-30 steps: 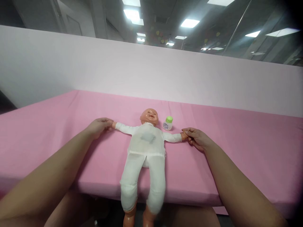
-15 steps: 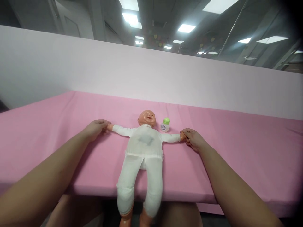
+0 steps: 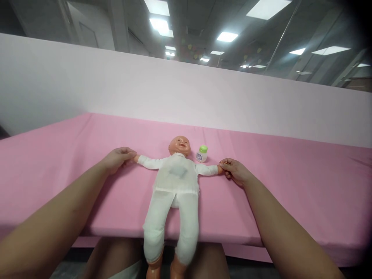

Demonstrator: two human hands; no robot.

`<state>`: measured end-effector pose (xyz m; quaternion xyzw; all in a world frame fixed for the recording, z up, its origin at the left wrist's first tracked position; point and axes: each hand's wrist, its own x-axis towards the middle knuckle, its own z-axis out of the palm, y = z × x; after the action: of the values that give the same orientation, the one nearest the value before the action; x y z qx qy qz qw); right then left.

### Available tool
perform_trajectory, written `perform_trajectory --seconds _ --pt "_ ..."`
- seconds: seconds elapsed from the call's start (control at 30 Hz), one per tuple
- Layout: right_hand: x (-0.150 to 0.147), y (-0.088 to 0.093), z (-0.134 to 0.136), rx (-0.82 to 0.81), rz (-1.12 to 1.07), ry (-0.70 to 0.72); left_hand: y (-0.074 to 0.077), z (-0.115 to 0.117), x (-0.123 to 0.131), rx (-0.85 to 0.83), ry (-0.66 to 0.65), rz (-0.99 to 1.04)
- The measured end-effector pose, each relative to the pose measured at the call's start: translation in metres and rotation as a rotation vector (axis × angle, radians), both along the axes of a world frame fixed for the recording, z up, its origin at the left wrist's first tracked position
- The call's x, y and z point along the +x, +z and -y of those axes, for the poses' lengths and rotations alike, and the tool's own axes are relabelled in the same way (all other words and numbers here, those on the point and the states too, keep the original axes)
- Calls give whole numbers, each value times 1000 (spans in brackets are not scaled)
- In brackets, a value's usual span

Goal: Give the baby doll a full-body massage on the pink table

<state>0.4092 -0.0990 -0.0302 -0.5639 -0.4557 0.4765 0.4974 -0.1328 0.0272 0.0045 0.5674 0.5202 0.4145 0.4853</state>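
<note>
A baby doll [image 3: 176, 176] with a white cloth body lies on its back, its arms stretched out to both sides. Its lower legs hang past the front edge of the pink-covered table [image 3: 244, 209]. My left hand [image 3: 119, 158] is closed on the doll's hand at the left. At the right, my right hand [image 3: 235, 171] pinches the doll's other hand between thumb and fingers. A small clear bottle [image 3: 201, 154] with a green cap and a printed label stands beside the doll's head, apart from both hands.
Behind the table runs a low white wall [image 3: 186, 93] with glass above it, showing ceiling lights. My legs [image 3: 116, 257] are below the table's front edge.
Both hands keep hold of the doll's hands; the right one sits very slightly further left. My legs have shifted under the table, and the view has moved a little.
</note>
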Motion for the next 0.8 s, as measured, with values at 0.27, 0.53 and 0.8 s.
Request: perform_trajectory --seconds 0.27,0.53,0.8 --pt "-11 -5 -9 6 86 -145 -1 -3 3 16 39 -73" --pt "-3 8 6 -21 -22 -18 -3 -5 -2 -26 -19 30" --pt "0 5 5 -20 -1 43 -3 -3 -2 -9 -47 13"
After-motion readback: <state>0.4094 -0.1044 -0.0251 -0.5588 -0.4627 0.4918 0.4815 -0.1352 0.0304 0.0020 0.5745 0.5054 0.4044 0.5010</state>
